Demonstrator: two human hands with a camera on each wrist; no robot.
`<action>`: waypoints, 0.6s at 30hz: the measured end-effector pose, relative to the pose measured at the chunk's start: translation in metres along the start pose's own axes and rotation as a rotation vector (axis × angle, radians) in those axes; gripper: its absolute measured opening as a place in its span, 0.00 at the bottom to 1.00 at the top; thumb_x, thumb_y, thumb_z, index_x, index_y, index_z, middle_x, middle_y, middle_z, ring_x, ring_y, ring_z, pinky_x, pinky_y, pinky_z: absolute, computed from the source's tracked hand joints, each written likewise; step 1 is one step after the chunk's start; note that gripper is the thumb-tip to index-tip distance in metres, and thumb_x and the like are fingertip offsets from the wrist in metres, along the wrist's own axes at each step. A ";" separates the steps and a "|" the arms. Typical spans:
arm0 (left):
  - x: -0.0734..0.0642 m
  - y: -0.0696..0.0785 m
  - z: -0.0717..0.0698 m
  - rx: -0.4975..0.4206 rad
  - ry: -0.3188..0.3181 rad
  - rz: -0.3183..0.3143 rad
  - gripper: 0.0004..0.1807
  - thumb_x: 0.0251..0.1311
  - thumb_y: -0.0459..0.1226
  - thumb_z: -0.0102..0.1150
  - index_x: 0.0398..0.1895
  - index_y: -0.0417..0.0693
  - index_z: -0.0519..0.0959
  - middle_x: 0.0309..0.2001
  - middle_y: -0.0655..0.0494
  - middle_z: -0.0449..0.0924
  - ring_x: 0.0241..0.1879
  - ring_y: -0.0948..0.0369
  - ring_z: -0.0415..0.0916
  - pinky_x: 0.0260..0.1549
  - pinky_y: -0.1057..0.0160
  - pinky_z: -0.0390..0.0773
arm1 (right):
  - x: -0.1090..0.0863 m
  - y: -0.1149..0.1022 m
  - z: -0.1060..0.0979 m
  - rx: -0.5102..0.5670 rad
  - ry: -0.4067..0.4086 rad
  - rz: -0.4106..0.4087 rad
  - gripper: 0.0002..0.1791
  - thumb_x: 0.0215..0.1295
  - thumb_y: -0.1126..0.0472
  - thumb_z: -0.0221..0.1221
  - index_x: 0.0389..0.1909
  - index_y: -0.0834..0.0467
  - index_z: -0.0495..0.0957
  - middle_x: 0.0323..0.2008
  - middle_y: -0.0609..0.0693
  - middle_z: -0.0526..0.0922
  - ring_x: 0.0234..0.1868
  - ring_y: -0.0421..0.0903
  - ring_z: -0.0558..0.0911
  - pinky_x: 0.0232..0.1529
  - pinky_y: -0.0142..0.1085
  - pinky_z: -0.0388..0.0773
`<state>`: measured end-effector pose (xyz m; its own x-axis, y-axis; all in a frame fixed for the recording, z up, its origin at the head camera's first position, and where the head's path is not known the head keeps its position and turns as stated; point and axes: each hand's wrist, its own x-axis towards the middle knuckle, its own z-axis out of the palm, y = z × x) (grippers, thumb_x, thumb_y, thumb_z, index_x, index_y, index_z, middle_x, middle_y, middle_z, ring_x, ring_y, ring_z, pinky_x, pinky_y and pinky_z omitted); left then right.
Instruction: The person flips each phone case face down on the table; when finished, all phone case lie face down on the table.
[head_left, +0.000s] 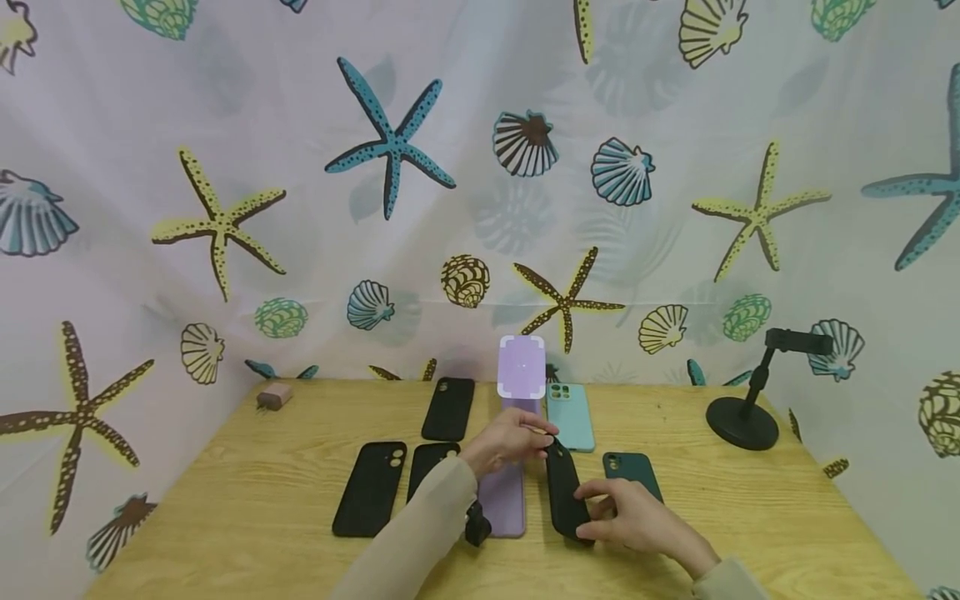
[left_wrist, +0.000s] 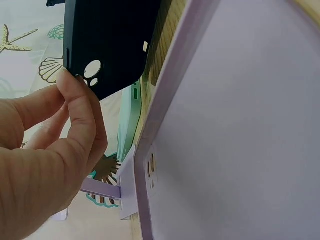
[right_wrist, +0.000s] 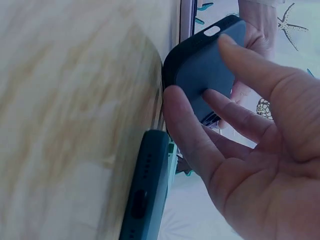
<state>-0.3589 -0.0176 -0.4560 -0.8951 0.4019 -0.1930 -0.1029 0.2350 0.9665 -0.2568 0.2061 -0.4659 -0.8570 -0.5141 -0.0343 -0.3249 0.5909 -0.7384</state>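
A black phone case is tilted up on its edge between both hands. At its camera-hole end, my left hand pinches the corner between thumb and fingers. The round camera holes of the black phone case show just past those fingertips. By the other end, my right hand touches the case with spread thumb and fingers. Seen from the right wrist, the black phone case has an oval port hole, and my right hand lays its fingertips on the flat face, palm apart from it.
A lavender case lies left of the hands, before a lavender stand. Black cases lie further left, a light blue case behind, a dark green one right. A black stand is at right, a pink block back left.
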 end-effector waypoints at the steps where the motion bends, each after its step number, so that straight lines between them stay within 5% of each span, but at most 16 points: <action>1: 0.000 0.000 0.001 -0.009 -0.001 0.000 0.15 0.62 0.29 0.61 0.52 0.36 0.82 0.41 0.49 0.82 0.29 0.62 0.79 0.38 0.61 0.83 | 0.000 0.000 0.001 0.004 0.007 -0.003 0.24 0.58 0.50 0.69 0.52 0.56 0.80 0.47 0.55 0.85 0.45 0.49 0.85 0.42 0.44 0.82; 18: 0.002 0.000 0.011 -0.054 0.040 0.055 0.16 0.63 0.29 0.61 0.52 0.32 0.81 0.41 0.47 0.82 0.31 0.59 0.80 0.45 0.55 0.83 | -0.004 -0.013 0.005 0.094 0.086 -0.015 0.33 0.64 0.47 0.64 0.67 0.53 0.68 0.62 0.61 0.75 0.55 0.57 0.81 0.45 0.42 0.82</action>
<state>-0.3563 -0.0070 -0.4587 -0.9166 0.3767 -0.1340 -0.0759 0.1650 0.9834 -0.2474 0.1968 -0.4594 -0.8847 -0.4651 0.0324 -0.3030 0.5207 -0.7982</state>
